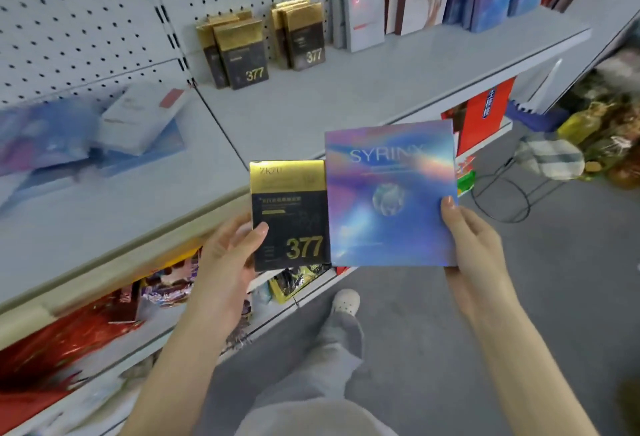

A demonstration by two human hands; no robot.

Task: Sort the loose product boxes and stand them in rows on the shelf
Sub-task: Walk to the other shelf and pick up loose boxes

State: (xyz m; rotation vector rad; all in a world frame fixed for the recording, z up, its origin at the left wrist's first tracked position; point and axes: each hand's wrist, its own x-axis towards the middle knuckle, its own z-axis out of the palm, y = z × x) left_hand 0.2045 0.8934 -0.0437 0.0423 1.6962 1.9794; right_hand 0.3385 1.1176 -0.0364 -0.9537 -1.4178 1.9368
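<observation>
Loose boxes [135, 124]: blurred | 377 box [291, 214]: small print illegible | SYRINX box [388, 193]: glare-washed

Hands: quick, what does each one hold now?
The left hand grips the 377 box.
The right hand grips the SYRINX box.

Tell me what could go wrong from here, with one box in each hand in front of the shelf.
The right grip holds the wide holographic box only by its lower right edge, so it may tilt or slip. Sliding the black-and-gold box from the left grip in beside the standing 377 boxes could topple those short rows.
</observation>
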